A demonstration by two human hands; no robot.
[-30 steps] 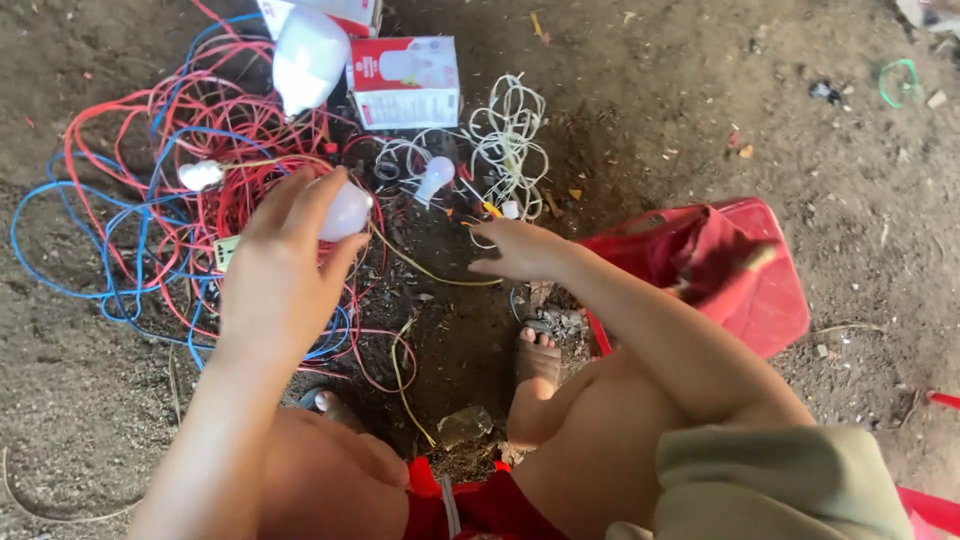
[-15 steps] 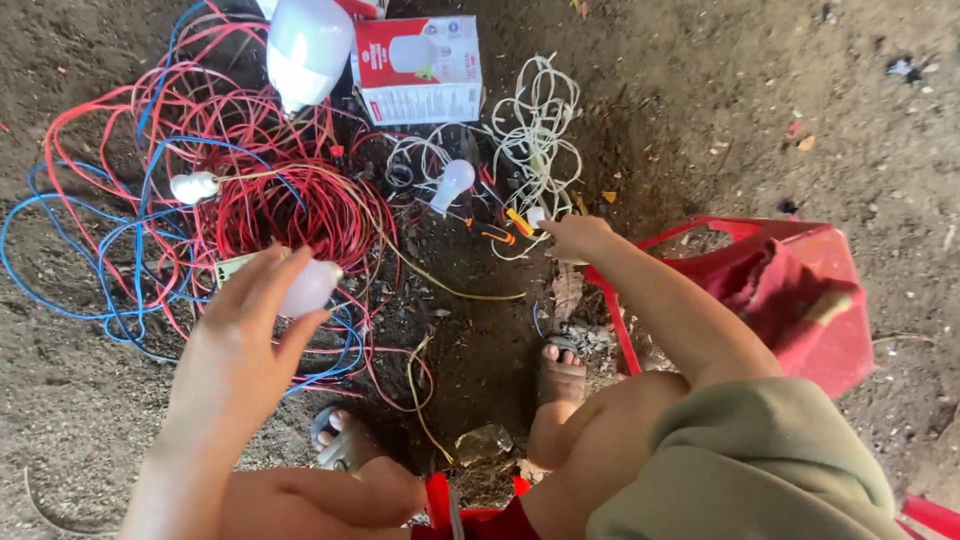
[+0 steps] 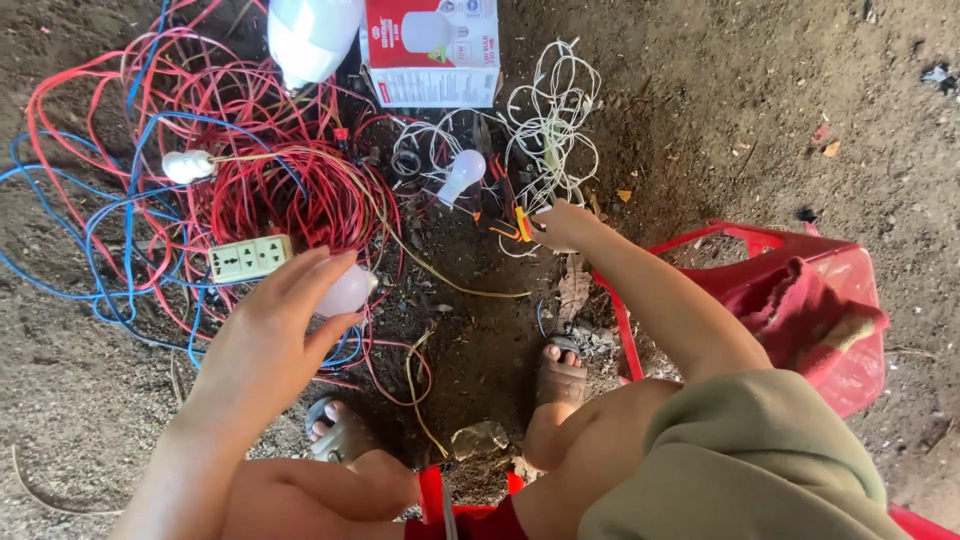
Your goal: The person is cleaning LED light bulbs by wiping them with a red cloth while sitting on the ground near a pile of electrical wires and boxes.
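I looked down on bare dirt ground [image 3: 760, 130] with a big tangle of red and blue wires [image 3: 230, 180] spread across the far left, and a red plastic chair [image 3: 800, 290] at the right. A red and white carton [image 3: 432, 50] lay at the far edge beside a large white bulb [image 3: 310, 35]. By my reading the work sat somewhere in its middle: nothing looked joined up yet. My left hand [image 3: 270, 340] held a small white bulb [image 3: 345, 292], fingers curled around it, just near of the cream socket strip [image 3: 250, 258]. My right hand [image 3: 565, 225] reached far, fingertips pinched on a small yellow and orange tool [image 3: 520, 222] by the white wire bundle [image 3: 555, 120]. Another bulb [image 3: 462, 172] lay loose among the wires, one more [image 3: 188, 165] at the left.
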